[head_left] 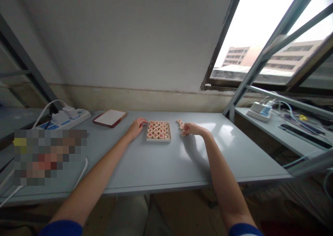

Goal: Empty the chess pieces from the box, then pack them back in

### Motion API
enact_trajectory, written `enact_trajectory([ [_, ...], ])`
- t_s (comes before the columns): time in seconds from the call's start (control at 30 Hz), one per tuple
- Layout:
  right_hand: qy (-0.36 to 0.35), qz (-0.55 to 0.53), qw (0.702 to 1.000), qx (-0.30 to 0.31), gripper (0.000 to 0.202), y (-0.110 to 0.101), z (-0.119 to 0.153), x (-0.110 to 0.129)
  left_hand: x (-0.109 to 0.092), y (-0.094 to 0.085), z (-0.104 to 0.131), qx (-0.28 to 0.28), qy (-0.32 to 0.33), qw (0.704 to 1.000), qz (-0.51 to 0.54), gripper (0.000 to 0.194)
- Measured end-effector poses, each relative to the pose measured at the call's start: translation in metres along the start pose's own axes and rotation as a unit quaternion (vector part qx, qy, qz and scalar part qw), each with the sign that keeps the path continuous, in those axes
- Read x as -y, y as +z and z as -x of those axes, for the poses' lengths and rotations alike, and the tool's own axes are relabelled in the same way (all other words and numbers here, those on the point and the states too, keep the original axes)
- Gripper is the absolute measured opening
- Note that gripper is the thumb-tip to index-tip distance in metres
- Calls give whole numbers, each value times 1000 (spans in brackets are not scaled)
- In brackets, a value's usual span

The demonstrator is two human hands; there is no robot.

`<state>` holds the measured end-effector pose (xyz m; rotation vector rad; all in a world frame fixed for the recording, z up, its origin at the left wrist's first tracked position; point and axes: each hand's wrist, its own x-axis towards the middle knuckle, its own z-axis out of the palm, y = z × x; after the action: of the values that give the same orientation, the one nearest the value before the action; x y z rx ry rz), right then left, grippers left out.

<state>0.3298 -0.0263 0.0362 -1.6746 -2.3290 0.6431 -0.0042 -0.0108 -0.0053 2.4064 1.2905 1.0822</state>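
A shallow white box [159, 140] lies on the desk, filled with rows of round xiangqi pieces [156, 127] marked with red and dark characters. My left hand [136, 128] rests at the left side of this box, its fingers stretched toward the upper left corner; whether they touch the rim I cannot tell. To the right of the box, my right hand [191, 129] is closed in a pinch on a xiangqi piece [183, 133] at the desk surface, partly hidden by the fingers. Just beyond it lie a few loose xiangqi pieces [179, 121] in a short line.
On the grey desk [156, 170], a flat white-topped lid or case [110, 118] lies at the back left. A power strip [71, 116] with plugs and cables stands farther left, near a blurred-out patch. Metal frame posts [232, 107] flank the desk; a second desk [275, 127] is at right.
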Motion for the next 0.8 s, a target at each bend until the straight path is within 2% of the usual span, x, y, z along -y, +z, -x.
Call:
enact_trajectory([
  [0.13, 64, 91, 992, -61, 28, 1, -2, -7, 0, 0, 0, -2, -1, 1000, -4, 41],
  [0.27, 48, 130, 975, -173, 30, 11, -5, 4, 0, 0, 0, -1, 7, 1000, -9, 37],
  [0.4, 21, 142, 955, -259, 49, 33, -13, 19, 0, 0, 0, 3, 5, 1000, -9, 34],
  [0.47, 3, 159, 951, -264, 54, 45, -17, 22, 0, 0, 0, 5, 2, 1000, -8, 34],
  [0.57, -14, 164, 959, -232, 51, 54, -24, 18, -1, 0, 0, 5, -6, 1000, -9, 33],
  [0.7, -62, 140, 971, -182, 36, 53, -33, 8, -2, -1, 0, 4, -7, 1000, -6, 32],
  [0.8, -86, 121, 974, -171, 39, 50, -36, 2, -2, 0, 0, 4, -5, 1000, -6, 31],
])
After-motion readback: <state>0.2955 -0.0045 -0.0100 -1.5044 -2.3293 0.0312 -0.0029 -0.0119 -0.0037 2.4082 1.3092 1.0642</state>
